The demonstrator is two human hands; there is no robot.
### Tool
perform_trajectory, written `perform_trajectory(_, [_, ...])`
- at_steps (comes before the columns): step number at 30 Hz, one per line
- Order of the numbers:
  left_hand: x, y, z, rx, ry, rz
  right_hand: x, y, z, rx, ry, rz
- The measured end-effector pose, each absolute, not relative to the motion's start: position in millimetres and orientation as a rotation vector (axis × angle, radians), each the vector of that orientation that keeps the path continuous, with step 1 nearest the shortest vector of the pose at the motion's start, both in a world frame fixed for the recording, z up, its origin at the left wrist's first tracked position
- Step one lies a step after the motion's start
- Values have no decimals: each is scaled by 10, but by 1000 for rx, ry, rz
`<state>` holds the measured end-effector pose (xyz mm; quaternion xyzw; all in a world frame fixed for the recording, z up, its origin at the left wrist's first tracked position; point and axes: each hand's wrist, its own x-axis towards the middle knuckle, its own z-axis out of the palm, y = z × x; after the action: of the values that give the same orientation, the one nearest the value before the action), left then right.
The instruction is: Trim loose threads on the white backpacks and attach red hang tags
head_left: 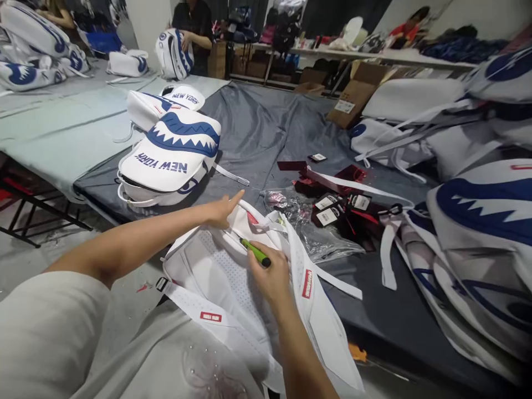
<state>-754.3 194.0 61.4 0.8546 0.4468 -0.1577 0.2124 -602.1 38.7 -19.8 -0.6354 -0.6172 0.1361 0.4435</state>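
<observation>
A white backpack (236,277) lies against my lap and the table edge, its padded back and straps facing me. Red label patches mark both shoulder straps. My left hand (224,213) is at the top of the backpack, gripping its fabric with one digit stretched out along the upper edge. In my right hand (270,274) is a slim green-and-black handled tool (257,254). Its narrow tip touches, or nearly touches, the fabric near the top seam, close to my left hand. The exact kind of tip is too small to make out.
Finished white-and-blue backpacks (170,144) stand on the dark cloth at left; more are piled at right (486,221). Tags (328,213) and clear plastic bags (311,227) lie ahead. A cardboard box (357,94) sits farther back. Across the table, another person (195,33) handles a backpack.
</observation>
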Motion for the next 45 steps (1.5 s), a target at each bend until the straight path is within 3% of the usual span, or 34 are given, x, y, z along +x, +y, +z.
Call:
perform_trajectory(11, [-7722,1849,551,2480,1181,-254,-6227,389,-111,-1491,-1611,390])
perform_trajectory(45, [-7589,1907,563,2425,1270,-380,-6447,580,-204,-1529,-1484,452])
